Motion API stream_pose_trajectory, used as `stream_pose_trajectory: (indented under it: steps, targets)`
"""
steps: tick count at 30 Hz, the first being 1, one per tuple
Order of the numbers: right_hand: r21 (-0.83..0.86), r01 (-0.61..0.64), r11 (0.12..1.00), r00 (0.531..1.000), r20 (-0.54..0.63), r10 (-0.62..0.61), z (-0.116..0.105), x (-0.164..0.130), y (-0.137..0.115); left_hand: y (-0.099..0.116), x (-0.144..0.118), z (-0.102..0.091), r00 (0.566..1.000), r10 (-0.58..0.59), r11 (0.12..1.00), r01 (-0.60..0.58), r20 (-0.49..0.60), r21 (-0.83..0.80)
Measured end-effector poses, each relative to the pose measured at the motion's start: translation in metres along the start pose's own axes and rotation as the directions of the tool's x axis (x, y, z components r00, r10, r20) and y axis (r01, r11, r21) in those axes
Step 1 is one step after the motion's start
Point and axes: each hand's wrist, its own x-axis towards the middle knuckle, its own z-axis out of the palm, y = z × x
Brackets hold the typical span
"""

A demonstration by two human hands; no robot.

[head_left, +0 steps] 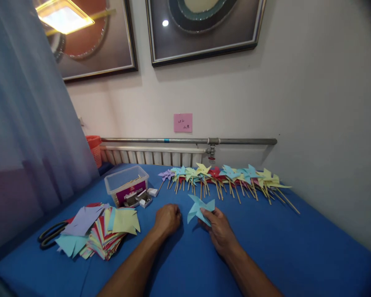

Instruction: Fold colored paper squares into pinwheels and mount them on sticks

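Folding a paper pinwheel at the bench

Our right hand pinches the light-blue pinwheel; our left hand rests clenched; next we need a stick.

Black scissors beside stacked coloured paper squares, clear plastic box, pink wall note, orange basket

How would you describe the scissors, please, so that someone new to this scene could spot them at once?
Start at the blue table and go to its near left edge, by the curtain. There a fanned stack of coloured paper squares lies, and the scissors sit just left of it, partly tucked under the sheets. Their black looped handles are the only dark thing among the pastel paper.
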Motion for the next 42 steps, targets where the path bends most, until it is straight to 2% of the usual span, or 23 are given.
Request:
stream_pose_trajectory:
  steps: [3, 6, 11, 16, 20, 25, 31, 33, 35, 38, 41, 42]
  targets:
    - [-0.018, -0.024, 1.000, 1.000, 0.003, 0.024, 0.001, -0.001, 0.001, -0.002, 0.001, -0.005, 1.000, -0.020, 0.996, 0.020, -0.006, 0.084]
    - [-0.033, -0.027, 0.999, 1.000, 0.005, 0.027, 0.002, -0.001, 0.001, -0.008, 0.003, -0.013, 0.995, -0.082, 0.984, 0.090, -0.058, 0.152]
    - [-0.048, -0.013, 0.999, 1.000, 0.008, 0.013, 0.003, -0.004, 0.002, -0.024, 0.008, -0.029, 0.966, -0.177, 0.949, 0.219, -0.190, 0.226]
    - [-0.078, -0.022, 0.997, 0.999, 0.046, 0.025, 0.003, -0.005, 0.005, -0.034, 0.009, -0.033, 0.938, -0.239, 0.914, 0.305, -0.252, 0.268]
    - [-0.090, -0.013, 0.996, 0.998, 0.063, 0.019, 0.002, -0.004, 0.007, -0.036, 0.010, -0.028, 0.948, -0.237, 0.910, 0.293, -0.211, 0.294]
    - [-0.096, -0.015, 0.995, 0.998, 0.052, 0.020, 0.002, -0.003, 0.009, -0.035, 0.011, -0.027, 0.947, -0.207, 0.910, 0.279, -0.247, 0.306]
    - [-0.106, -0.018, 0.994, 0.999, 0.047, 0.024, 0.002, -0.002, 0.010, -0.033, 0.011, -0.023, 0.969, -0.174, 0.919, 0.224, -0.176, 0.324]
    - [-0.118, -0.011, 0.993, 0.999, 0.050, 0.017, 0.001, -0.002, 0.010, -0.031, 0.009, -0.022, 0.967, -0.174, 0.924, 0.226, -0.185, 0.308]
    - [-0.134, 0.000, 0.991, 0.999, 0.053, 0.007, 0.001, -0.002, 0.012, -0.027, 0.007, -0.024, 0.956, -0.162, 0.935, 0.227, -0.244, 0.273]
    - [-0.156, 0.015, 0.988, 0.998, 0.069, -0.004, 0.000, 0.001, 0.015, -0.027, 0.008, -0.042, 0.902, -0.109, 0.953, 0.215, -0.418, 0.215]
    - [-0.173, 0.027, 0.985, 0.996, 0.088, -0.011, -0.001, 0.006, 0.020, -0.041, 0.021, -0.081, 0.831, -0.095, 0.953, 0.235, -0.548, 0.191]
    - [-0.177, 0.031, 0.984, 0.996, 0.094, -0.014, -0.002, 0.008, 0.021, -0.050, 0.028, -0.098, 0.830, -0.117, 0.952, 0.251, -0.546, 0.177]
